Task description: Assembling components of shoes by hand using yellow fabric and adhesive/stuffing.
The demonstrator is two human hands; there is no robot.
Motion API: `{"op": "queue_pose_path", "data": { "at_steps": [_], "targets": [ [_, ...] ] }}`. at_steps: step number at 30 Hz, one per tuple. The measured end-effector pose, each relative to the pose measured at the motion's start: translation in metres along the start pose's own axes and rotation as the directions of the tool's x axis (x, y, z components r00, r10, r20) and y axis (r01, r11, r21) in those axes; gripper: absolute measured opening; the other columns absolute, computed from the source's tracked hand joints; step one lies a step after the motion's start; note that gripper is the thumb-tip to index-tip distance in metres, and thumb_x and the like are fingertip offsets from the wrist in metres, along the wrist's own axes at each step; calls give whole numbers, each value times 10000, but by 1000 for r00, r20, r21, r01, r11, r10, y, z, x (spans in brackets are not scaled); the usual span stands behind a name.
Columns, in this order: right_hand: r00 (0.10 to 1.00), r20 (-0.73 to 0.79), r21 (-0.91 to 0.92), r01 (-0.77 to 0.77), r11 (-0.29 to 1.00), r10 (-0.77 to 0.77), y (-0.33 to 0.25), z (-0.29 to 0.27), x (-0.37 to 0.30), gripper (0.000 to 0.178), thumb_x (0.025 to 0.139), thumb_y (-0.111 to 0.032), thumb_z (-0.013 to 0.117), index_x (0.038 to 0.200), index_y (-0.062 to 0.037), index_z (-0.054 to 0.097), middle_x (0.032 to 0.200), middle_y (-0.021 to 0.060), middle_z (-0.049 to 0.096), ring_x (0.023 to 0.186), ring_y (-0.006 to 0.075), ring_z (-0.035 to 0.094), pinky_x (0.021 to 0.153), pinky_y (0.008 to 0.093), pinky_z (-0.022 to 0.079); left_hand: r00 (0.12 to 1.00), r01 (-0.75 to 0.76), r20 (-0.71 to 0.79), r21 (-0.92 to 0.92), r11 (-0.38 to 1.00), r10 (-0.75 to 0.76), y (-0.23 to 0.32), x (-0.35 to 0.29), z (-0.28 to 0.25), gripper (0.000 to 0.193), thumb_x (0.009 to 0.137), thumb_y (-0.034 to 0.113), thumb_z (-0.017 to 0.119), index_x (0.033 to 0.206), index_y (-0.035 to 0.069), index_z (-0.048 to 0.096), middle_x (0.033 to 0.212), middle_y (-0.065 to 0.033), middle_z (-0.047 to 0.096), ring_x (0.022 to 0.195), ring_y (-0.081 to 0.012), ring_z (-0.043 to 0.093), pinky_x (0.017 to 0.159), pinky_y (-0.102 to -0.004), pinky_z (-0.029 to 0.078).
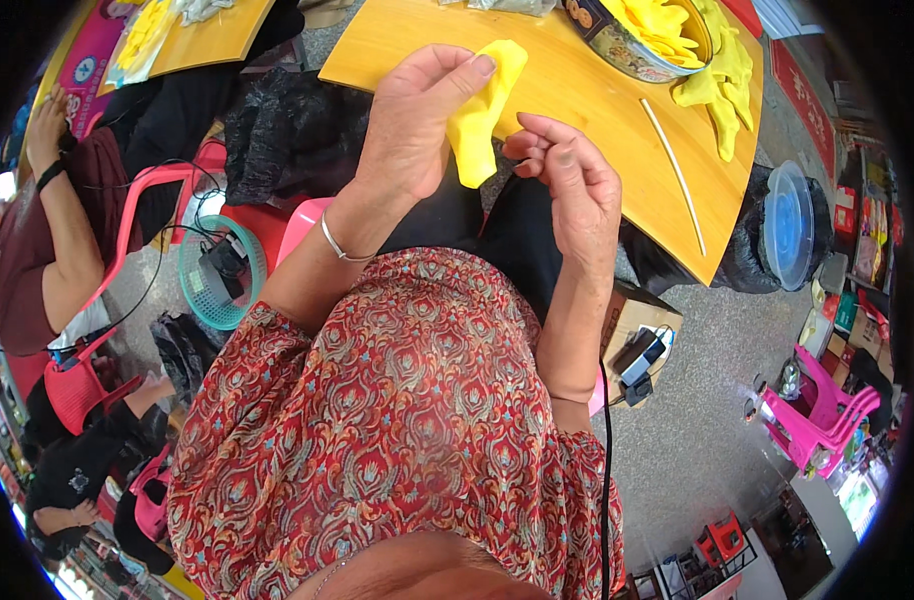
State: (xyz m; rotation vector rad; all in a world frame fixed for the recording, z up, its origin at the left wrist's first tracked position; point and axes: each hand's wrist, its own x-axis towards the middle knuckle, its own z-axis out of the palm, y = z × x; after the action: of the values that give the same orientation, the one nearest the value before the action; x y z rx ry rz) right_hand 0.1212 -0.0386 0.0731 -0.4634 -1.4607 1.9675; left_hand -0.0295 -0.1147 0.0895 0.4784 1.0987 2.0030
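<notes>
My left hand [412, 120] pinches a long, bright yellow soft cloth piece [474, 135] between thumb and fingers. The piece hangs over my lap by the near edge of the wooden table [567, 120], its rounded lower end free. Just to the right of it, my right hand [577, 190] is raised with loosely bent fingers apart, and nothing shows in them. A thin pale stick [674, 175] lies on the tabletop. Farther back stands a round tin [627, 60] heaped with yellow cloth pieces [662, 30]; more yellow pieces [725, 90] lie beside it.
A co-worker's arm [72, 220] is at the left, by another table [212, 45]. A green plastic basket [222, 272] and a red chair [142, 190] stand on that side. To the right are a blue-lidded tub [789, 228], a cardboard box [627, 320] and pink stools [817, 415].
</notes>
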Motion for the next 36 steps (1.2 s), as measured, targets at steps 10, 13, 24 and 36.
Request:
{"op": "queue_pose_path", "data": {
  "at_steps": [10, 13, 24, 36],
  "targets": [
    [997, -65, 41, -32, 999, 35, 10, 2, 4, 217, 879, -16, 630, 1087, 44, 619, 851, 61, 661, 802, 116, 633, 770, 222, 504, 984, 172, -14, -142, 975, -175, -3, 1, -3, 81, 891, 91, 644, 933, 29, 610, 934, -44, 649, 818, -115, 627, 725, -238, 505],
    [995, -88, 67, -40, 997, 46, 4, 10, 6, 246, 885, -35, 632, 1117, 44, 608, 863, 65, 662, 838, 117, 635, 792, 227, 501, 992, -91, -74, 101, 991, 98, -16, -2, -6, 169, 880, 137, 663, 959, 3, 599, 906, -48, 624, 806, -109, 593, 705, -240, 487],
    [985, -101, 366, -93, 926, 139, 27, -1, 12, 354, 866, 19, 628, 1208, 67, 555, 934, 85, 674, 868, 123, 640, 810, 235, 505, 962, 265, 109, -159, 951, -250, -27, 3, -12, 310, 980, 263, 495, 1114, -3, 582, 1080, -78, 608, 975, -144, 588, 864, -305, 468],
    [980, -186, -356, 3, 935, -74, 24, 3, 6, 387, 909, -56, 608, 1284, 3, 534, 953, 51, 659, 873, 76, 597, 798, 209, 472, 920, 358, 248, -219, 908, -303, -44, 3, -20, 244, 962, 148, 523, 1141, -9, 575, 1097, -110, 630, 1055, -186, 597, 961, -332, 451]
  ]
}}
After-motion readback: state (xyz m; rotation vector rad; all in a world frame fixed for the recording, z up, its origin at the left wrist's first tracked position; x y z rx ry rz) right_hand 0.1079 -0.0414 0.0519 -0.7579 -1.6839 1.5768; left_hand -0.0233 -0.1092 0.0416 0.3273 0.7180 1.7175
